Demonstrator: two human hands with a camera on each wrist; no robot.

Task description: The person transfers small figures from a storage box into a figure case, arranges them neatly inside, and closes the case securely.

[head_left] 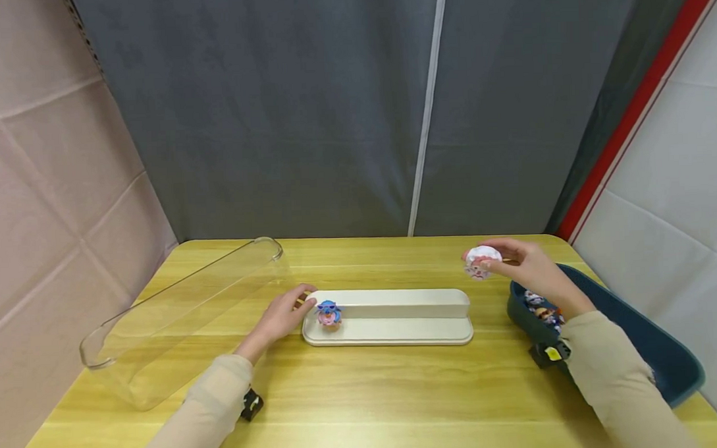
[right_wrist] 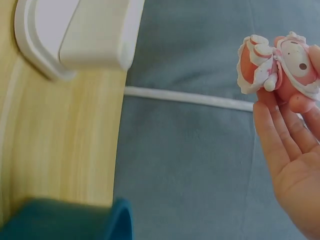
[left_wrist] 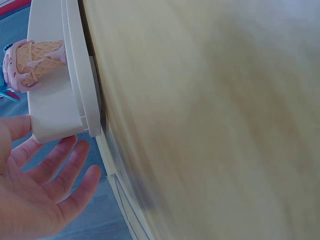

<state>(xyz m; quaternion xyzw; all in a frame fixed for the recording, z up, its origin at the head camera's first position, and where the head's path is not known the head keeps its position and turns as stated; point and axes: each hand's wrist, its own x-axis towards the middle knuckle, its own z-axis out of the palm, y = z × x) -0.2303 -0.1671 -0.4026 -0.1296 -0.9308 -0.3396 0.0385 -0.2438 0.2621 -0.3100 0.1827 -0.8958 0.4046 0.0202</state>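
Observation:
A pink-and-white toy figurine (head_left: pixel 478 264) is pinched between the thumb and fingers of my right hand (head_left: pixel 529 271), up in the air right of the white stepped display base (head_left: pixel 406 329). The right wrist view shows its white frilled edges and round pale face (right_wrist: pixel 296 59). My left hand (head_left: pixel 283 312) touches the left end of the base, its fingers spread and fairly straight in the left wrist view. Beside that hand, at the left end of the lower step, stands a blue-topped ice-cream-cone figurine (head_left: pixel 329 317) with a waffle cone (left_wrist: pixel 42 60).
A clear plastic cover (head_left: pixel 178 316) lies at the table's left. On the right, under my right forearm, a dark teal bin (head_left: pixel 653 345) holds several small colourful items (head_left: pixel 542 310), partly hidden by the arm. A grey curtain (head_left: pixel 272 121) hangs behind the wooden table (head_left: pixel 388 401).

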